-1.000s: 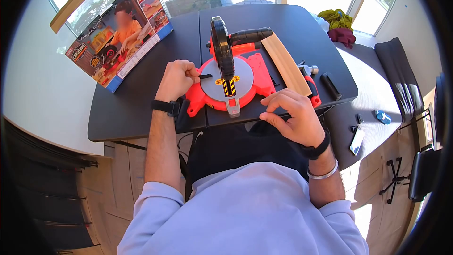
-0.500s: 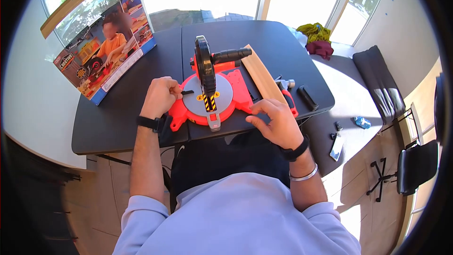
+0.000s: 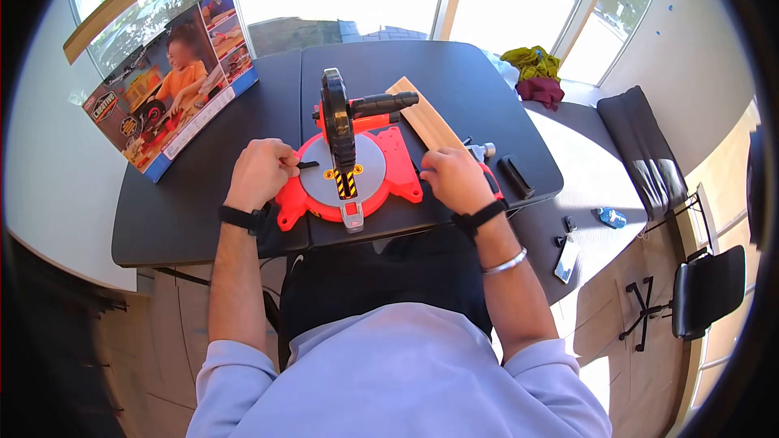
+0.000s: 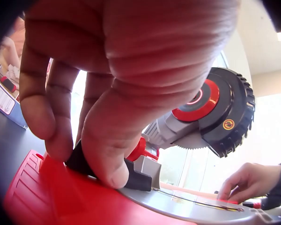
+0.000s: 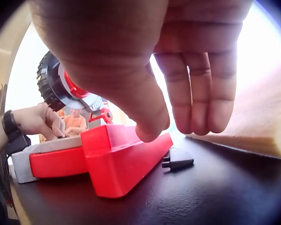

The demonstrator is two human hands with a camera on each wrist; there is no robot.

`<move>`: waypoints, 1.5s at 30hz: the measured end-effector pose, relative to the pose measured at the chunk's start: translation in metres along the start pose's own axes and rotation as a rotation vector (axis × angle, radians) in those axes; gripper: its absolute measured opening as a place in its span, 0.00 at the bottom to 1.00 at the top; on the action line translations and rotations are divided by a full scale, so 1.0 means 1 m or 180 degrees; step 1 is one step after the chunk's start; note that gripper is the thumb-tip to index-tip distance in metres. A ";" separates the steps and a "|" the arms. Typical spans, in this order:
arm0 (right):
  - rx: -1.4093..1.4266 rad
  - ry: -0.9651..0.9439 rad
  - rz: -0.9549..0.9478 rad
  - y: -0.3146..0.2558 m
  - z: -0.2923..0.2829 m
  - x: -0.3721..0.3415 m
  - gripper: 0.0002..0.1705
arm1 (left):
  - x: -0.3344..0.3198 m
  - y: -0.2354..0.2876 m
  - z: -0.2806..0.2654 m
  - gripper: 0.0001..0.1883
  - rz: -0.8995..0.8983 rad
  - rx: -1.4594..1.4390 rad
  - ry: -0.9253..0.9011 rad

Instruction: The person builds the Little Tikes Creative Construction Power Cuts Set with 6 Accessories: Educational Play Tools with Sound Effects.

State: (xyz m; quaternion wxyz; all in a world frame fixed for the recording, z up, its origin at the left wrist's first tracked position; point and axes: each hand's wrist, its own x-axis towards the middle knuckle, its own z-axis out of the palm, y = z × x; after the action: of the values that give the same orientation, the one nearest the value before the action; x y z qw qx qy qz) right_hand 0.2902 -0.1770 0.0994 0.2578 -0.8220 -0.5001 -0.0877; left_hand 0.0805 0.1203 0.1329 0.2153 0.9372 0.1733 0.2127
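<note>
A toy miter saw (image 3: pixel 337 118) with a red base (image 3: pixel 399 164) and a grey round turntable stands in front of me. My left hand (image 3: pixel 261 172) pinches a small black plastic piece (image 4: pixel 139 179) between thumb and fingers, at the left side of the base. The piece's end lies over the turntable's edge. To the right of the base, my right hand (image 3: pixel 456 180) hangs above the table with thumb and fingers apart, holding nothing. Below its fingertips a second black plastic piece (image 5: pixel 180 159) with small prongs lies on the table, beside the red base.
A wooden board (image 3: pixel 423 113) lies right of the saw, close to the right hand. Beyond it are a toy hammer (image 3: pixel 485 150) and a black case-like object (image 3: pixel 516 177). At the left of the black table (image 3: pixel 260 113) stands a large printed box (image 3: pixel 174 85).
My right hand has moved forward from the base's front right corner, to above the black piece beside it. The left hand keeps its pinch. The head view has shifted.
</note>
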 end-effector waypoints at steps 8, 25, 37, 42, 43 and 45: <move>-0.0652 -0.0371 0.0449 0.000 0.033 0.024 0.06 | 0.001 -0.006 0.002 0.04 0.0094 0.0035 0.0038; 0.0461 0.0173 -0.0365 -0.014 -0.004 0.062 0.11 | 0.000 -0.002 0.004 0.03 -0.0171 0.0176 0.0026; 0.0611 -0.0259 -0.0125 -0.024 0.003 0.076 0.12 | 0.002 -0.003 0.004 0.09 -0.0192 0.0059 0.0020; 0.0576 -0.0292 -0.0295 -0.027 0.004 0.080 0.12 | 0.001 -0.001 0.002 0.08 -0.0196 0.0140 0.0020; 0.0556 -0.0342 -0.0334 -0.026 0.004 0.081 0.12 | 0.001 -0.001 0.002 0.08 -0.0194 0.0142 0.0021; 0.0527 -0.0292 -0.0397 -0.025 0.006 0.081 0.12 | 0.002 -0.003 0.004 0.08 -0.0283 0.0000 0.0003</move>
State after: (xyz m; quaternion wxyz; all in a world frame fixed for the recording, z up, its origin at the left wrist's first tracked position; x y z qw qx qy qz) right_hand 0.3074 -0.1022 0.1351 0.2958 -0.7683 -0.5671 -0.0242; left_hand 0.0829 0.1221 0.1291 0.2246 0.9285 0.2149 0.2033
